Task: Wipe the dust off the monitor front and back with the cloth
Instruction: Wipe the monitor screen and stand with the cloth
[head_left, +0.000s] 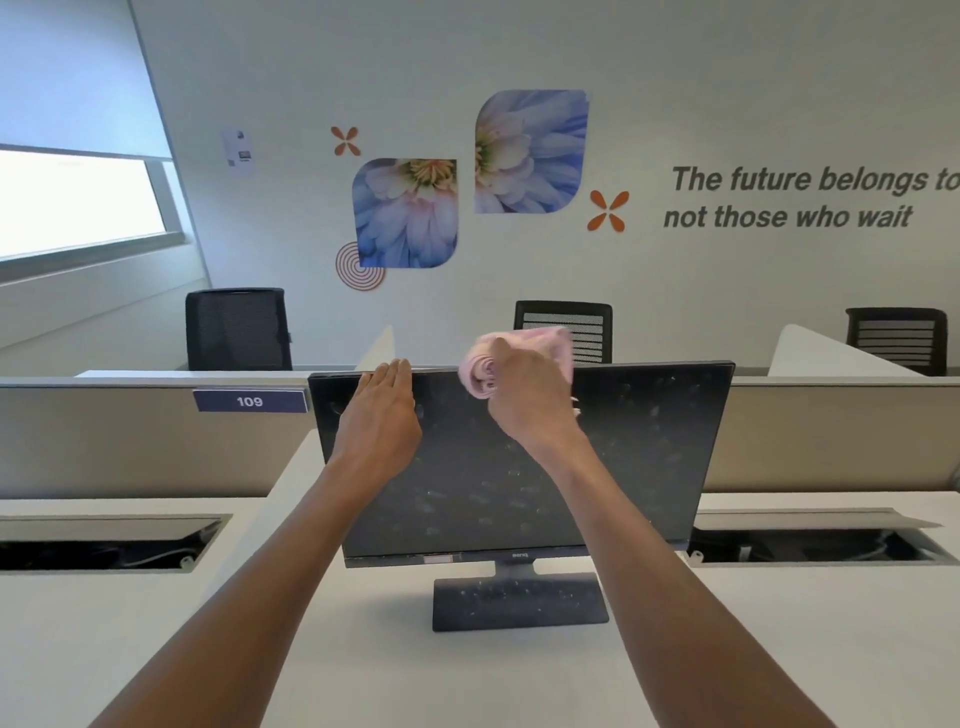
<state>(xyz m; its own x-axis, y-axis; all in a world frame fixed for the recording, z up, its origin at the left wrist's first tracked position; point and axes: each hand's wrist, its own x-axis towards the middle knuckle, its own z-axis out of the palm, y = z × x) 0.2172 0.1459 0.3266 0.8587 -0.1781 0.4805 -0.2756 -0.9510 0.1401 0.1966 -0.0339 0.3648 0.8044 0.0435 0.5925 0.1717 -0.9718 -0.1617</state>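
The monitor (519, 457) stands upright mid-tabletop (363, 665), its stand base (519, 603) in front of it. A grey partition (130, 441) rises just behind the monitor, leaving a narrow gap at its back. Open air lies above the monitor's top edge. Left and right of the monitor, open cable hatches (104, 540) break the tabletop; in front, the surface is bare.

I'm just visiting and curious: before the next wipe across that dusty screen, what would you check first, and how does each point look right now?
1. Cloth gripped by right hand: ok.
2. Left hand steadying the monitor at its top edge: ok.
3. Cloth at the top edge, ready to sweep: ok.
4. Screen free of dust: not ok, smudges all over.
5. Stand base flat on the desk: ok, though dusty.
6. Back of monitor clean: cannot tell, hidden.
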